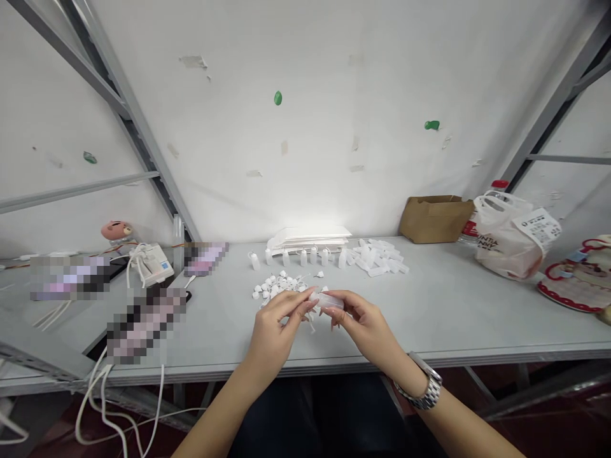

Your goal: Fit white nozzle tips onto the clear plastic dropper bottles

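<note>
Over the grey table [443, 312], my right hand [360, 321] is closed round a small clear plastic bottle [330, 299], held on its side. My left hand [274, 324] pinches a small white cap [310, 298] at the bottle's left end. Just behind my hands lies a heap of white caps [277, 287]. Further back stands a row of small capped bottles [296, 257], and to its right a pile of uncapped bottles [379, 257]. A metal watch [426, 388] sits on my right wrist.
A stack of white trays [308, 238] leans by the wall. A brown paper bag [434, 218], a white plastic bag [513, 238] and a red-rimmed item [580, 280] stand at the right. Chargers and white cables [146, 262] lie on the left.
</note>
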A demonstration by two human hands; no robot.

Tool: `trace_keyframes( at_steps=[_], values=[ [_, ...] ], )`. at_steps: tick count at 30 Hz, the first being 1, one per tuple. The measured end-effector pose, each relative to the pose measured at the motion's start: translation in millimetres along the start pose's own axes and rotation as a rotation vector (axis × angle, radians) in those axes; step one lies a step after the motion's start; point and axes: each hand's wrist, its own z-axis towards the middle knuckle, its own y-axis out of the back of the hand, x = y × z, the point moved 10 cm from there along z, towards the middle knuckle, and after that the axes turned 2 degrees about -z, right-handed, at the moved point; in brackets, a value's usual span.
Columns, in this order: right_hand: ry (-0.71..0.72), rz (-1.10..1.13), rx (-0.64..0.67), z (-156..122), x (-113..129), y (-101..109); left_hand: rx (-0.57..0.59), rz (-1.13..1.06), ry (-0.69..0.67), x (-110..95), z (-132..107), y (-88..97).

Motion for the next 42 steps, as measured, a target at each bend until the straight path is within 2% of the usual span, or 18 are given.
trace_keyframes(
  at_steps=[6,12,18,23,31,38,42],
  values=[
    [0.023,-0.005,-0.001,-3.3,3.1,-3.7,-0.040,-0.178,0.085,7.4,6.5,5.6],
    [-0.067,0.349,0.146,-5.2,4.9,-25.6,-0.003,-0.411,0.148,14.0,7.6,-3.0],
    [-0.138,0.535,0.238,-7.0,2.3,-39.6,0.058,-0.501,0.220,21.0,4.5,-12.1],
    [-0.151,0.648,0.218,-4.5,0.0,-35.4,0.080,-0.292,0.144,15.7,3.7,-5.9],
    [-0.152,0.598,0.206,-3.2,-2.4,-32.7,0.069,0.118,-0.040,-6.8,0.5,0.9],
    [-0.150,0.523,0.210,-1.6,-5.1,-34.5,0.038,0.396,-0.316,-29.8,-9.3,2.2],
    [-0.142,0.414,0.143,-1.1,-5.6,-27.8,0.030,0.594,-0.512,-45.2,-19.4,-4.7]
  ],
)
